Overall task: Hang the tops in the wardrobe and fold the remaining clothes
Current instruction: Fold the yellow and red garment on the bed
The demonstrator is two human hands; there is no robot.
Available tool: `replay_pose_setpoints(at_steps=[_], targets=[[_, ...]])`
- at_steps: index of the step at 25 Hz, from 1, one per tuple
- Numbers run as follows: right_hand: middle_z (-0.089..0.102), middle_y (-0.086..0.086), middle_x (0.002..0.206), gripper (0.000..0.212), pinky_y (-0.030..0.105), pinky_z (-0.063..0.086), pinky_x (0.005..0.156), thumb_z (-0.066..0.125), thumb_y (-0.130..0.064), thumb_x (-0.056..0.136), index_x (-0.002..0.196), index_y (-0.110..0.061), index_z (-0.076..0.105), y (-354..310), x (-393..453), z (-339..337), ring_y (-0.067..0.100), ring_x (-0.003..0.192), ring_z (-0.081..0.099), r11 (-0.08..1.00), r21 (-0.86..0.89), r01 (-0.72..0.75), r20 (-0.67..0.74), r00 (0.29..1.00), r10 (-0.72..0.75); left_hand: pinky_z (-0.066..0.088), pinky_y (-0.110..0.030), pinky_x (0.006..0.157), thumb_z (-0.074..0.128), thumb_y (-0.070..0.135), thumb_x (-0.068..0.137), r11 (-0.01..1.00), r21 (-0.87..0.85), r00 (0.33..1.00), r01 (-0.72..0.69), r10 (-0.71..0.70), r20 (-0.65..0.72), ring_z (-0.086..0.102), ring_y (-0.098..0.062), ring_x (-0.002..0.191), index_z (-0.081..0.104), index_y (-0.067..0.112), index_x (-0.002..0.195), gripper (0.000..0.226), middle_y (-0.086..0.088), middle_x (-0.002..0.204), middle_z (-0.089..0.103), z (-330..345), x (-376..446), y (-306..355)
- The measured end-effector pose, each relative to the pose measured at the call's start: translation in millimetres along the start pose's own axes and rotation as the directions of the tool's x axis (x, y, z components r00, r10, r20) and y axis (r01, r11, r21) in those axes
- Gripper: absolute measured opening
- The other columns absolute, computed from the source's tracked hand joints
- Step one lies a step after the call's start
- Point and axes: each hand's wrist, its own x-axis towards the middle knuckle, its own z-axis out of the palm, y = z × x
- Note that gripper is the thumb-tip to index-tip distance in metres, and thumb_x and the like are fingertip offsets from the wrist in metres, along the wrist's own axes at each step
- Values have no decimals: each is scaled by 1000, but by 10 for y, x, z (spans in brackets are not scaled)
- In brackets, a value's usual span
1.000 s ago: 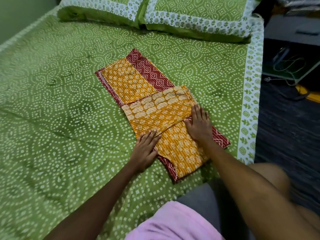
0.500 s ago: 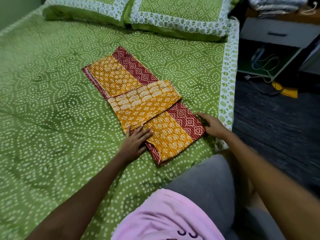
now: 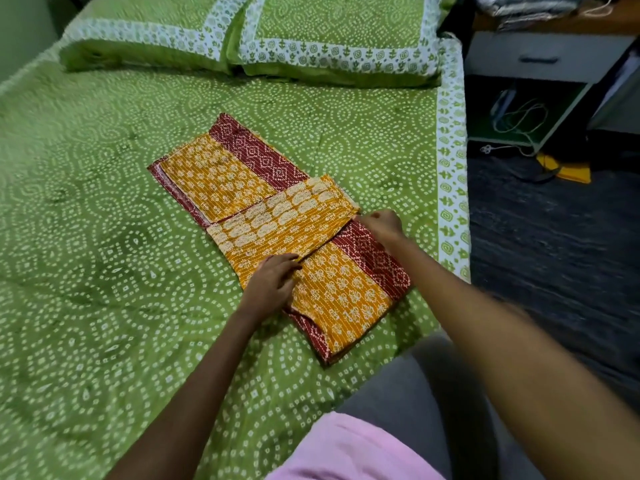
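Note:
A mustard-yellow printed garment [image 3: 221, 181] with maroon borders lies folded on the green bedspread [image 3: 104, 271], a flap [image 3: 277, 226] turned across its middle. My left hand [image 3: 272, 284] sits at the flap's near corner, fingertips curled over the edge of the cloth. At the flap's right corner my right hand [image 3: 381, 225] is curled and pinches the fabric.
Two green pillows [image 3: 332, 36] lie at the head of the bed. The bed's white-bordered edge [image 3: 450, 188] runs on the right, with dark floor beyond. A grey bedside unit [image 3: 540, 60] with cables stands at the far right. My grey-clad knee [image 3: 408, 393] is by the bed.
My right hand left the bed edge beside the garment's near end and moved up to the flap's right corner. My left hand shifted onto the flap's near corner.

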Motion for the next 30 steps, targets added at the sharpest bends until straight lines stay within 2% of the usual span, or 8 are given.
replay_pose_setpoints(at_steps=[4, 7, 9, 12, 19, 23, 27, 30], targets=[[63, -1, 92, 33, 34, 50, 79, 73, -33, 78, 98, -9, 62, -218, 296, 347, 17, 84, 57, 987, -157, -29, -176, 984, 1, 30, -54, 108, 46, 26, 89, 1000, -11, 999, -27, 27, 32, 32, -9, 122, 63, 13, 114, 34, -3, 142, 44, 77, 53, -24], [65, 6, 102, 18, 39, 54, 77, 64, -13, 84, 103, -9, 63, -231, 350, 462, 22, 88, 61, 914, -309, 261, -165, 932, -322, 31, -47, 106, 45, 27, 88, 997, -79, 1000, -9, 10, 13, 34, -13, 126, 62, 10, 117, 38, -3, 143, 42, -6, 173, -34], [65, 14, 97, 17, 38, 55, 70, 53, -10, 88, 97, -3, 65, -63, 316, 504, 28, 84, 61, 617, -550, 563, -16, 732, -682, 36, -44, 106, 54, 12, 92, 984, -174, 999, 42, -46, -18, 40, -12, 122, 57, 8, 123, 31, 0, 140, 44, -48, 324, -45], [68, 16, 96, 18, 44, 57, 70, 59, -12, 84, 94, -1, 68, 172, 311, 547, 32, 85, 66, 304, -675, 672, 181, 550, -815, 45, -45, 101, 54, 12, 93, 892, -398, 971, 215, -240, -14, 48, -17, 117, 46, 8, 133, 41, -8, 137, 47, -82, 698, 14], [66, 22, 111, 43, 46, 46, 93, 70, -1, 78, 118, 8, 57, 150, 243, 605, 36, 101, 65, 405, -646, 647, 189, 649, -737, -3, -29, 115, 35, 21, 101, 994, 98, 993, 51, -40, -108, 9, -18, 145, 28, 14, 146, 46, -5, 157, 16, 182, 1454, 237], [59, 24, 123, 39, 45, 42, 99, 60, -7, 88, 125, 6, 53, 222, 223, 640, 39, 114, 58, 554, -611, 565, 65, 734, -676, -5, -39, 118, 25, 35, 102, 949, -9, 946, 315, -314, -78, -11, -23, 145, 9, 17, 150, 54, -9, 157, -10, 431, 1391, 225], [49, 18, 137, 43, 42, 29, 110, 57, -12, 91, 131, 0, 49, 315, 239, 629, 30, 130, 44, 415, -646, 641, 197, 665, -720, -5, -35, 111, 25, 32, 103, 978, -119, 985, 173, -174, -1, -17, -22, 143, 5, 23, 150, 52, -5, 157, -14, 378, 1540, 70], [44, 13, 142, 43, 39, 17, 116, 47, -14, 94, 136, -4, 44, 330, 188, 597, 27, 136, 36, 339, -685, 645, 330, 690, -645, -4, -40, 118, 18, 37, 102, 955, 273, 990, 113, -133, 55, -15, -24, 144, -2, 24, 150, 53, -4, 157, -13, 369, 1572, -155]])
